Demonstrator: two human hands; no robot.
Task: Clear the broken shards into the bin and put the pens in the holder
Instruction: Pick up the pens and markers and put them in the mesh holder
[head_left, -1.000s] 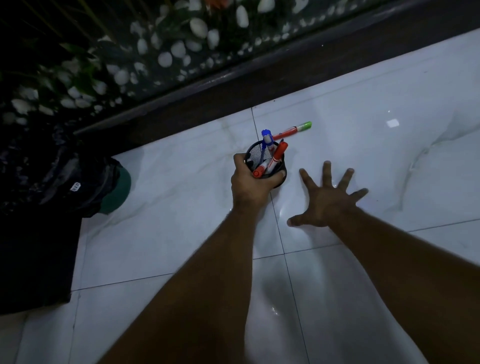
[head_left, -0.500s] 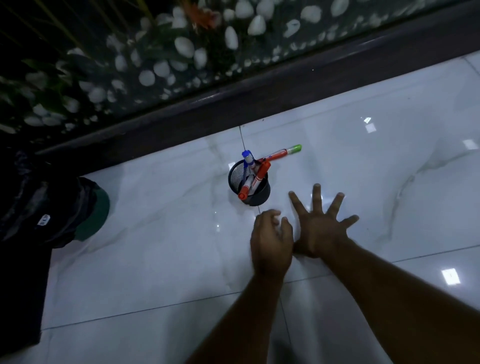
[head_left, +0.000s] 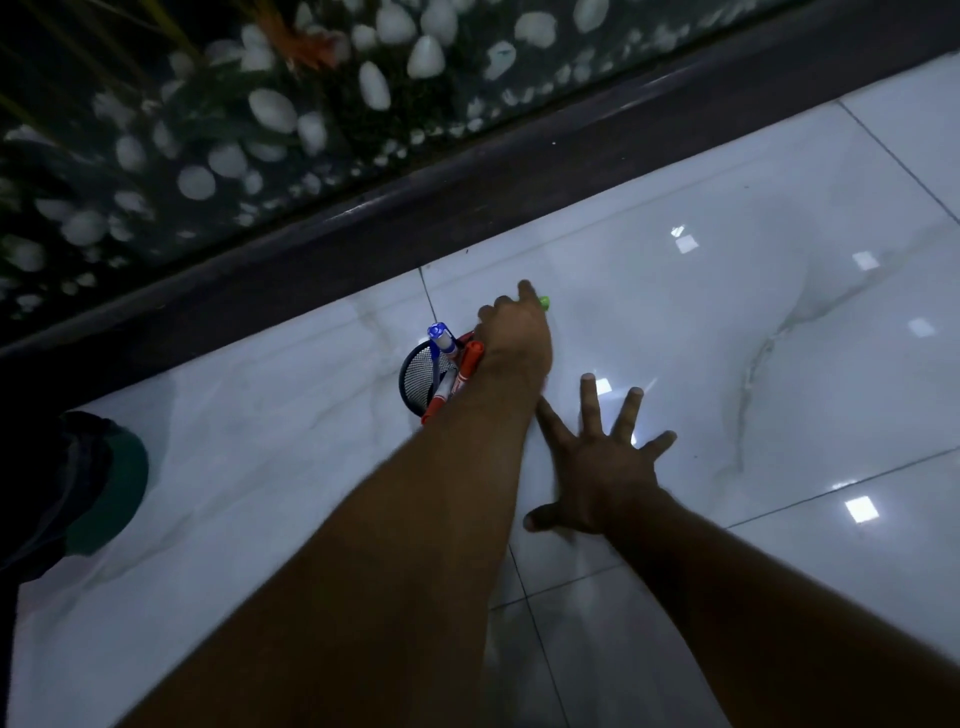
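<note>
Your left hand (head_left: 514, 332) reaches across the black wire-mesh pen holder (head_left: 423, 376) toward the green-capped marker (head_left: 544, 302), whose cap alone peeks out past your fingers; the rest of it is hidden under the hand. Your fingers curl down over it, but whether they have closed on the marker cannot be told from this angle. Your left forearm passes over the near right side of the holder and covers that part of its rim.

Your right hand (head_left: 597, 467) lies flat on the glossy white marble floor (head_left: 727, 338), palm down, fingers spread wide, holding nothing. It sits just to the near right of the holder, apart from it.

The holder stands upright on the floor close to the dark raised curb (head_left: 363, 234) that runs along the floor's far edge, next to a tile joint. Inside it a blue-capped marker (head_left: 440, 336) points up and two red markers (head_left: 457, 379) lean toward the near side, one end sticking out over the rim.

At the floor's left edge a black bin bag (head_left: 47, 467) covers a green bin (head_left: 122, 483), well apart from the holder. Beyond the curb lies a bed of white pebbles (head_left: 270, 109) and plants.
</note>
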